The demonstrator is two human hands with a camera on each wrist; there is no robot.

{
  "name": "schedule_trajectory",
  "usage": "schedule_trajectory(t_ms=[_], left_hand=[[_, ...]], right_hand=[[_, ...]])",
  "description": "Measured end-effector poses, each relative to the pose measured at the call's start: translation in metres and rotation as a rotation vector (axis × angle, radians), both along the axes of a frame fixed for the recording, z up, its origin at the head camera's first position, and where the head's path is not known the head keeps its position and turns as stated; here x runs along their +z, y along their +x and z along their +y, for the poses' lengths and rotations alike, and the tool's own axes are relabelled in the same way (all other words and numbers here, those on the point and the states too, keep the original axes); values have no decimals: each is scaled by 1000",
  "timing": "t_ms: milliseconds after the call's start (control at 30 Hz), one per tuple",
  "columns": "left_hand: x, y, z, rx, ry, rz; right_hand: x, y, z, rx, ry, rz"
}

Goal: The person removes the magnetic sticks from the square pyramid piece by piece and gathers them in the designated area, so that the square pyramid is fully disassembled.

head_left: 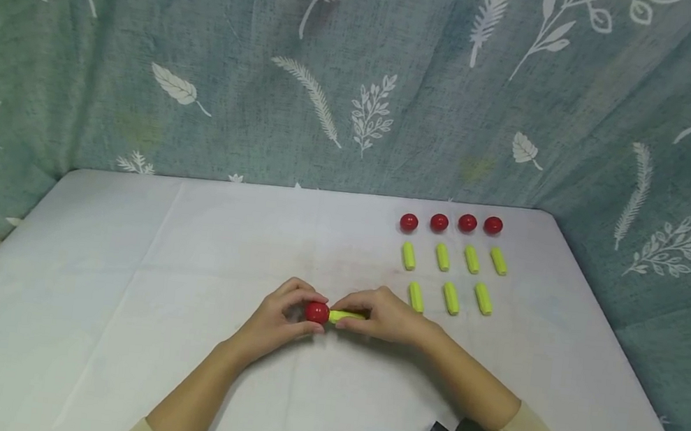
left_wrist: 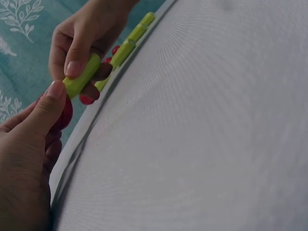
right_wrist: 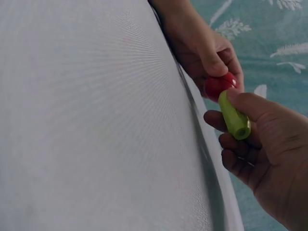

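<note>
My left hand (head_left: 279,315) grips a glossy red ball (head_left: 317,312) between thumb and fingers, near the middle of the white table. From the other side my right hand (head_left: 387,316) pinches a short yellow-green stick (head_left: 344,316). One end of this stick meets the red ball, and the two lie in line. In the right wrist view the stick's near end (right_wrist: 242,132) shows a small dark hole, with the thumb (right_wrist: 250,103) along its side. Much of the ball (left_wrist: 63,114) is covered by the left thumb in the left wrist view.
Several red balls (head_left: 439,222) stand in a row at the table's back right. In front of them lie two rows of yellow-green sticks (head_left: 442,256), the closer row just beyond the right hand. A leaf-patterned green-blue cloth (head_left: 232,91) hangs behind the white tabletop (head_left: 224,231).
</note>
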State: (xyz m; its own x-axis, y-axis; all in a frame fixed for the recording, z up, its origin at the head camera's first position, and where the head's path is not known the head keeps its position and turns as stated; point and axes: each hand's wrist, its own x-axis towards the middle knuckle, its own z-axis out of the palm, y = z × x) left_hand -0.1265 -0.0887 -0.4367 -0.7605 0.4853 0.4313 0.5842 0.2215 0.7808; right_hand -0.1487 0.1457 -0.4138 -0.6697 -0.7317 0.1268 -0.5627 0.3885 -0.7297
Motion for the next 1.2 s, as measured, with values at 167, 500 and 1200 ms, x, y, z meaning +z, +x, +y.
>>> schedule_trajectory(t_ms=[167, 500, 1200], left_hand=[[-16, -8, -3, -2, -11, -39], [-17, -9, -2, -17, -17, -108], [-16, -12, -7, 156, -92, -167]], right_hand=[[-1, 1, 2, -1, -7, -50], [-4, 7, 6, -32, 2, -83], [-13, 23, 38, -130, -257, -677]])
